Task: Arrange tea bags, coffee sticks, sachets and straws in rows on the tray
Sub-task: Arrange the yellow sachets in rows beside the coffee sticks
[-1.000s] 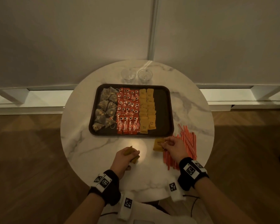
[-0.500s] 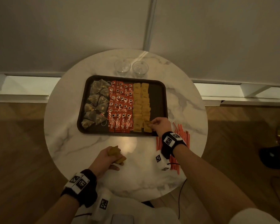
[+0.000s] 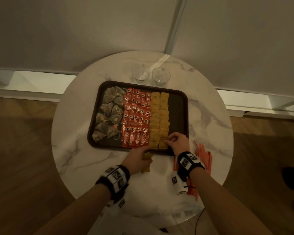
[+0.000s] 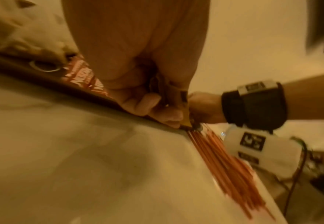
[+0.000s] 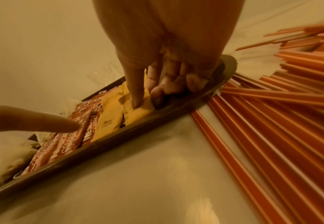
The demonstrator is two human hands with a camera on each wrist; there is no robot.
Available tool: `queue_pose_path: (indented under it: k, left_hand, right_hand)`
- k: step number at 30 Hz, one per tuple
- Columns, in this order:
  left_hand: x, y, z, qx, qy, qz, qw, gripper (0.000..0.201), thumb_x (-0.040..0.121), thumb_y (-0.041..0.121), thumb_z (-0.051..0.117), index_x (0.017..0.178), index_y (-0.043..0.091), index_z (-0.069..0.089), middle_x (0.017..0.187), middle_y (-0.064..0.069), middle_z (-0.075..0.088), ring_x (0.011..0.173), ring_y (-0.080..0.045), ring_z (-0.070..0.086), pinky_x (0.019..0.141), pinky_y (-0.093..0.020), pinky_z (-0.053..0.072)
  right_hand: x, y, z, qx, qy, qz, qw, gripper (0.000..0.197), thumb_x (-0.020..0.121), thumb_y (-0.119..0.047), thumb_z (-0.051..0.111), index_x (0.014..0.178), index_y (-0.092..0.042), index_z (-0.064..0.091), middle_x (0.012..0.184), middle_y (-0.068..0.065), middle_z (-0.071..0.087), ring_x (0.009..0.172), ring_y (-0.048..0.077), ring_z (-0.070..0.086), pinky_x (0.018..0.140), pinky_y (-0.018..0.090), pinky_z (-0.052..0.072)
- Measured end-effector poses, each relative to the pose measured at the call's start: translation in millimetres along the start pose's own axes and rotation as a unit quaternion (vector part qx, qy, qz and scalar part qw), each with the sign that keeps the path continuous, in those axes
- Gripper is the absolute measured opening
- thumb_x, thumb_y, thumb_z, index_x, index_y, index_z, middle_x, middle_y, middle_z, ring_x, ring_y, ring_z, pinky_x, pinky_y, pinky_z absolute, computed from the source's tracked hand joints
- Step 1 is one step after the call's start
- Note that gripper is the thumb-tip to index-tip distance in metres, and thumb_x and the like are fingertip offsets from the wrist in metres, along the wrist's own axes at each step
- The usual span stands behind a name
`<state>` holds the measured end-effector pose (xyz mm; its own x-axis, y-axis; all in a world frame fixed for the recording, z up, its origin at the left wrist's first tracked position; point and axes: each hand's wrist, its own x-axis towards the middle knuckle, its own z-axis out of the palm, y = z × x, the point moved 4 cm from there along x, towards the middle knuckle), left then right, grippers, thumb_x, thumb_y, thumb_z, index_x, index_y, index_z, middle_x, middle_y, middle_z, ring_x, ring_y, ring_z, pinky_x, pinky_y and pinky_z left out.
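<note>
Left hand (image 3: 137, 157), gripping sachets (image 3: 147, 164), has reached the tray (image 3: 180, 116); right hand (image 3: 176, 143) still pinches one sachet (image 3: 164, 143).

Right hand (image 3: 177, 143) pinches a sachet (image 3: 165, 139) on the tray (image 3: 180, 106); left hand (image 3: 137, 158) grips spare sachets (image 3: 146, 164).

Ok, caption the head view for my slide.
Right hand sets a yellow sachet on the tray; straws wait.

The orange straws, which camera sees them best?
The right wrist view: the thin orange straws fan across the white marble table, sharp and close. The left wrist view shows a blurred bundle; in the head view the right hand and wrist hide part.
</note>
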<state>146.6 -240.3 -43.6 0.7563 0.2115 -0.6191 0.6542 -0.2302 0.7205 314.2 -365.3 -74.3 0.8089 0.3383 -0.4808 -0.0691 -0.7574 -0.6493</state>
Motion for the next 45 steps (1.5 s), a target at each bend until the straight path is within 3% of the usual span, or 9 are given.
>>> queue_pose_path:
  k: [6,11,17,20,25,30,34,42,45]
  left_hand:
    - [19,5,21,0.182,-0.124,-0.015,0.975,0.091,0.091,0.016,0.06,0.154,0.036,-0.003,0.116,-0.014,0.059,0.085,-0.023,0.063,0.072,-0.036,0.059]
    - [25,6,22,0.177,-0.11,-0.04,0.977,0.091,0.093,0.014,0.056,0.151,0.041,-0.008,0.107,-0.014,0.061,0.074,-0.024,0.066,0.064,-0.036,0.06]
    - [22,7,12,0.181,-0.064,-0.003,0.981,0.081,0.095,0.017,0.056,0.153,0.038,0.004,0.111,-0.01,0.059,0.077,-0.019,0.061,0.062,-0.028,0.054]
    - [21,8,6,0.012,-0.027,-0.009,1.0,0.064,0.092,0.018,0.063,0.146,0.028,0.03,0.116,-0.002,0.055,0.078,-0.013,0.063,0.056,-0.022,0.055]
    - [19,4,-4,-0.27,0.031,-0.032,0.962,0.021,0.088,0.017,0.07,0.104,0.006,0.062,0.078,-0.004,0.064,0.046,-0.005,0.055,0.041,-0.02,0.043]
    - [17,11,-1,-0.32,0.065,0.002,0.945,0.01,0.087,0.015,0.069,0.087,0.007,0.065,0.063,-0.002,0.058,0.045,-0.011,0.048,0.039,-0.023,0.039]
    - [15,13,3,-0.353,0.063,-0.023,0.933,0.026,0.088,0.019,0.069,0.099,-0.004,0.066,0.061,-0.001,0.059,0.043,-0.008,0.046,0.039,-0.021,0.038]
    - [13,10,3,-0.391,0.052,-0.059,0.917,0.022,0.091,0.008,0.062,0.114,0.006,0.062,0.086,-0.008,0.067,0.06,-0.012,0.063,0.047,-0.023,0.05]
    - [7,2,0,-0.417,0.078,-0.074,0.903,0.017,0.095,0.006,0.053,0.109,0.009,0.062,0.091,-0.013,0.068,0.063,-0.017,0.066,0.049,-0.027,0.053]
  right_hand:
    - [10,1,1,-0.034,0.012,-0.001,0.999,0.025,0.07,-0.025,0.086,0.078,-0.014,0.065,0.069,0.0,0.06,0.062,0.011,0.054,0.058,0.024,0.045]
    - [13,1,1,-0.059,0.021,0.003,0.998,0.027,0.071,-0.035,0.084,0.076,-0.018,0.063,0.071,-0.002,0.063,0.065,0.012,0.057,0.063,0.031,0.05]
    - [17,1,1,-0.075,0.005,0.002,0.997,0.031,0.071,-0.041,0.083,0.078,-0.019,0.062,0.073,-0.003,0.064,0.07,0.015,0.06,0.065,0.033,0.052]
    - [10,-3,-5,-0.029,0.009,0.001,1.0,0.033,0.075,-0.041,0.08,0.082,-0.015,0.061,0.073,-0.001,0.061,0.067,0.014,0.057,0.06,0.027,0.047]
    - [-36,-27,-14,0.105,-0.044,-0.071,0.991,0.012,0.091,-0.025,0.066,0.085,-0.014,0.067,0.075,0.001,0.065,0.065,0.007,0.058,0.063,0.021,0.05]
    - [-72,-30,9,0.18,-0.201,-0.066,0.961,0.012,0.09,-0.016,0.067,0.099,-0.011,0.074,0.073,-0.004,0.071,0.06,0.008,0.06,0.055,0.016,0.045]
    - [-71,-18,10,0.199,-0.179,-0.039,0.963,0.015,0.084,-0.009,0.073,0.099,-0.006,0.073,0.074,-0.002,0.074,0.06,0.01,0.063,0.055,0.02,0.046]
    - [-61,-2,-2,0.205,-0.075,0.016,0.976,0.012,0.079,-0.005,0.077,0.09,-0.004,0.072,0.076,0.005,0.071,0.06,0.002,0.063,0.056,0.015,0.048]
    - [-49,0,4,0.165,-0.06,0.019,0.984,0.012,0.075,-0.006,0.081,0.082,-0.01,0.071,0.081,0.009,0.072,0.073,0.014,0.068,0.07,0.024,0.057]
